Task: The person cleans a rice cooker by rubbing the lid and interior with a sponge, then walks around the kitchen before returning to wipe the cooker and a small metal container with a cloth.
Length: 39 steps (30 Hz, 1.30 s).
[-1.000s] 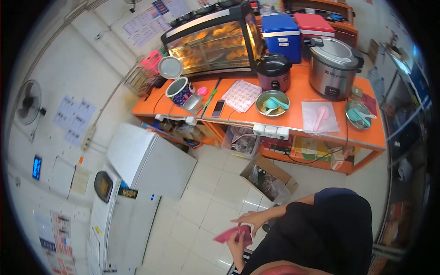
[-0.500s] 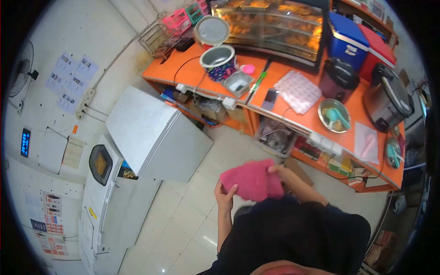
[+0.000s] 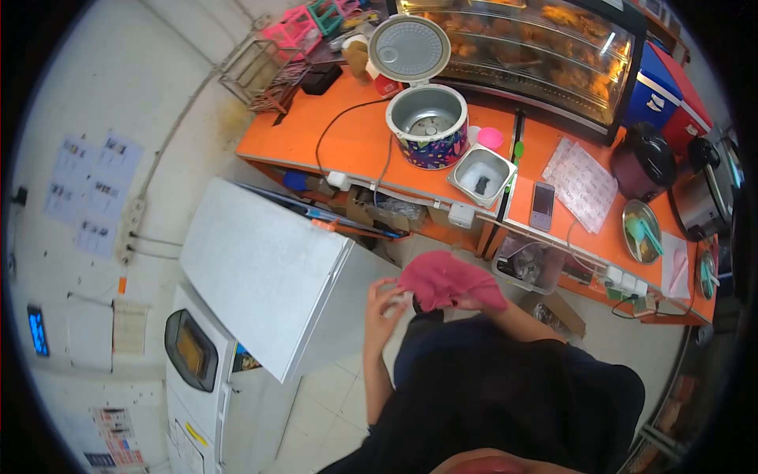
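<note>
I hold a pink cloth (image 3: 444,280) in front of my chest, above the tiled floor. My right hand (image 3: 476,301) grips it from below at its right side, and the cloth hides most of that hand. My left hand (image 3: 384,304) is at the cloth's left corner with its fingers spread and curled; it does not clearly grip the cloth. An open flower-patterned rice cooker (image 3: 426,128) with its lid (image 3: 409,49) raised stands on the orange counter (image 3: 347,146) beyond my hands.
A white chest freezer (image 3: 260,265) stands to my left. On the counter are a square metal container (image 3: 482,174), a phone (image 3: 542,205), a dark rice cooker (image 3: 643,162) and a glass case of fried food (image 3: 545,43). A cardboard box (image 3: 559,310) sits on the floor.
My view has swung left and closer to the counter. The cloth has gone from spread between both hands to bunched over my right hand, and my left hand has loosened at its corner.
</note>
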### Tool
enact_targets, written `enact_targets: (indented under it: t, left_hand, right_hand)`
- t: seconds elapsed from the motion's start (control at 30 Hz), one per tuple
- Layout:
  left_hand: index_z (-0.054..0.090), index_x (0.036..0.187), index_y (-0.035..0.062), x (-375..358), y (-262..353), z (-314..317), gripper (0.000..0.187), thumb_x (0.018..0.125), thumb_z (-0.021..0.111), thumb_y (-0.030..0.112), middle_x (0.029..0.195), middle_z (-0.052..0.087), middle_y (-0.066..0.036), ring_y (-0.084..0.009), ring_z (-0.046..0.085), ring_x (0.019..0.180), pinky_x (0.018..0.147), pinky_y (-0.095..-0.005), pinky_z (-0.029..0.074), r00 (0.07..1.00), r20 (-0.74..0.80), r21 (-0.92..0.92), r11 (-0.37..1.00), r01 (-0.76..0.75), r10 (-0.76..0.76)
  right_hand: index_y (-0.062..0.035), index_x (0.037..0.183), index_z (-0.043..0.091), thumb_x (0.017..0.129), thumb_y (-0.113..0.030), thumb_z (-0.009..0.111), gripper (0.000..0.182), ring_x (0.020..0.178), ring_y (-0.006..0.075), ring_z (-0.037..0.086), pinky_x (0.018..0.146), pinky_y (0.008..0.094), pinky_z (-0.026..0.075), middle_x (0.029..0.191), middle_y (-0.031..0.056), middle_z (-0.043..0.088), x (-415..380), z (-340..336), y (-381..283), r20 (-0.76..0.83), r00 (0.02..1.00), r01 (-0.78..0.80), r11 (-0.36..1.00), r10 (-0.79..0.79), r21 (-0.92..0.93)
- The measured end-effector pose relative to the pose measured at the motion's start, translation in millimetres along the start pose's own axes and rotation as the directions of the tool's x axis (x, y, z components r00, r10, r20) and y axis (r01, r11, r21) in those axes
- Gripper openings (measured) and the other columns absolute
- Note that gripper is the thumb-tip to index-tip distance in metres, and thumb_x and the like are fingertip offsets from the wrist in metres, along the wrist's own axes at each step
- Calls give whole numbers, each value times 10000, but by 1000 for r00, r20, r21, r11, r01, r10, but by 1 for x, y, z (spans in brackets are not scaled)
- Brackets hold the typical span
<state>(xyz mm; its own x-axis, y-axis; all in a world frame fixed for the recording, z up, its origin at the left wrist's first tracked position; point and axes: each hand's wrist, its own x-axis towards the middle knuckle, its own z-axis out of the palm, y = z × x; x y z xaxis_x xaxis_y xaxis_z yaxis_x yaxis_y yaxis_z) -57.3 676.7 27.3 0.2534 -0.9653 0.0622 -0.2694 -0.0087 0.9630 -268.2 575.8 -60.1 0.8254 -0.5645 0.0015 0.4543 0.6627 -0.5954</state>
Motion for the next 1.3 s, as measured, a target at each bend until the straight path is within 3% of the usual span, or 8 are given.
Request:
enact_targets:
  t: [0.07, 0.13, 0.33, 0.47, 0.67, 0.87, 1.1, 1.3]
  left_hand:
    - [642, 1005, -21, 54, -12, -26, 174, 939, 638, 140, 1159, 589, -108, -191, 612, 916, 849, -352, 504, 989, 107, -248, 966, -72, 101]
    - [643, 936, -36, 126, -8, -48, 234, 1001, 542, 164, 1042, 614, -106, -145, 591, 826, 786, -287, 482, 992, 75, -261, 962, -80, 103]
    - [627, 891, -16, 331, -9, -54, 368, 1049, 460, 271, 903, 626, -57, -131, 583, 803, 773, -287, 477, 986, -89, -438, 883, -169, 144]
    - [617, 988, 2, 455, 19, -42, 351, 1051, 447, 303, 943, 619, -75, -146, 593, 853, 804, -290, 484, 953, -83, -404, 864, -299, 291]
    - [540, 1268, 38, 630, 53, 15, 377, 1046, 412, 314, 1276, 532, -106, -261, 519, 1154, 977, -399, 413, 805, 113, 96, 800, -592, 583]
    - [546, 1348, 72, 739, 57, 60, 436, 1028, 432, 345, 1228, 606, -198, -329, 550, 1189, 1012, -398, 400, 590, 390, 52, 623, -780, 707]
    - [629, 1237, 35, 758, 45, 76, 379, 1027, 442, 289, 1119, 680, -176, -290, 653, 1028, 886, -346, 490, 610, 361, -63, 671, -738, 705]
    - [603, 1216, 26, 757, 45, 68, 373, 1041, 411, 294, 1091, 666, -170, -282, 645, 1014, 890, -359, 483, 608, 381, -133, 692, -710, 697]
  right_hand:
    - [-119, 1470, 361, 1035, -394, 405, 517, 1299, 263, 484, 1048, 457, 421, 1501, 87, 404, 9, -14, -10, -11, 977, 172, 821, -212, -544]
    - [-115, 1439, 400, 1032, -344, 438, 469, 1251, 252, 523, 1008, 439, 461, 1418, 111, 485, 33, -27, -31, -262, 938, 311, 882, -225, 354]
    - [-63, 1345, 466, 1033, -345, 475, 420, 958, 256, 651, 816, 342, 554, 1120, 112, 637, 74, -51, -96, -584, 590, 717, 694, -557, 61]
    - [-44, 1335, 467, 1000, -413, 533, 503, 844, 195, 649, 734, 297, 549, 1058, 116, 633, 123, -93, -168, -670, 522, 535, 814, -528, -225]
    - [-28, 1372, 483, 954, -249, 603, 487, 1145, 238, 549, 1010, 355, 426, 1202, 117, 554, 280, -112, -267, -621, 25, 554, 528, -783, -643]
    - [-108, 1482, 409, 905, -27, 564, 603, 1361, 352, 349, 1129, 410, 284, 1444, 208, 357, 419, -140, -351, -12, -248, -135, 46, -969, -990]
    - [-138, 1450, 475, 778, 88, 510, 710, 1447, 392, 261, 1181, 498, 213, 1569, 215, 257, 510, -142, -362, 74, -231, -197, -28, -970, -980]
    - [-73, 1268, 621, 818, -30, 568, 455, 1411, 330, 367, 1180, 492, 275, 1479, 130, 459, 480, -200, -325, 474, 394, -134, -560, -787, -818]
